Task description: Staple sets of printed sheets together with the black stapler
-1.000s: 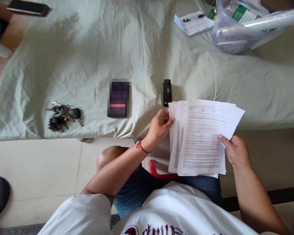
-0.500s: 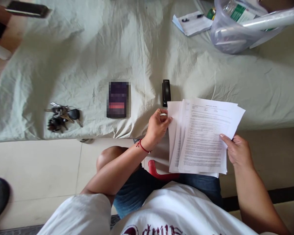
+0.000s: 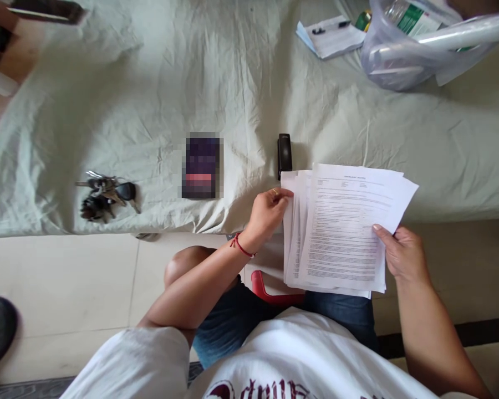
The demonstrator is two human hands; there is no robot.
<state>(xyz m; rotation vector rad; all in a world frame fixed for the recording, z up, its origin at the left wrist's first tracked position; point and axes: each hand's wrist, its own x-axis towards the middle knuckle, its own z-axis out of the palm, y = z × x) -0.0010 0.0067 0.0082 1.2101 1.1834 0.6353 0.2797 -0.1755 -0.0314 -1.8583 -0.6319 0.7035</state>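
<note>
A loose stack of printed paper sheets is held over my lap, its upper part over the edge of the cloth-covered surface. My right hand grips the stack at its right side, thumb on top and fingers hidden underneath. The sheets are fanned out unevenly, with several edges showing on the left. My left hand is closed at the upper left edge of the stack, its fingertips pinching the sheets there. Just beyond the papers lies a black stapler, partly covered at its near end.
On the pale green cloth lie a bunch of keys and a blurred-out dark rectangular object. Farther back are a folded paper with small black items and a plastic bag. A red chair edge shows below.
The left edges of the sheets have spread slightly farther left. My left fingers have shifted a little on the upper left edge. My right hand keeps its hold.
</note>
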